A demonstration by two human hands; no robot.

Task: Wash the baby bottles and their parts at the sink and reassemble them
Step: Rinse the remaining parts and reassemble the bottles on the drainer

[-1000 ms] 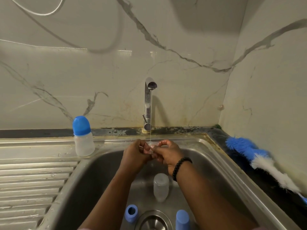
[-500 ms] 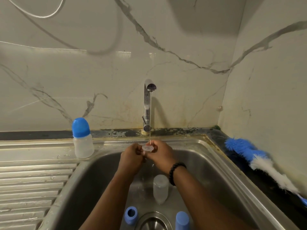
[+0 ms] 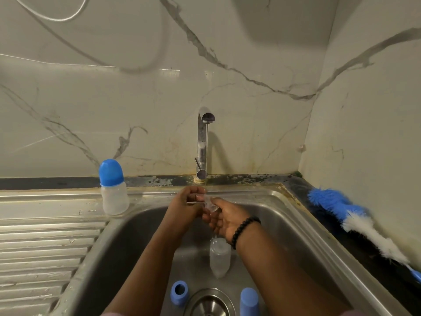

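A thin stream runs from the tap [image 3: 203, 142] onto a small clear teat [image 3: 210, 203] held over the sink [image 3: 293, 222]. My left hand [image 3: 185, 205] pinches the teat from the left. My right hand [image 3: 224, 218] lies palm-up under and beside it, with its fingers at the teat. Below the hands a clear bottle body [image 3: 219, 258] lies on the basin floor. A blue screw ring [image 3: 180, 292] and a blue cap [image 3: 250, 301] stand on either side of the drain [image 3: 210, 303]. An assembled bottle with a blue cap [image 3: 113, 188] stands on the sink's back left rim.
A blue and white bottle brush [image 3: 355, 222] lies on the dark counter at the right, along the wall. The ribbed draining board [image 3: 43, 254] stretches to the left of the basin. Marble-patterned wall panels close the back and the right side.
My right hand has turned palm-up and dropped a little lower and to the right. The teat stays under the stream between both hands.
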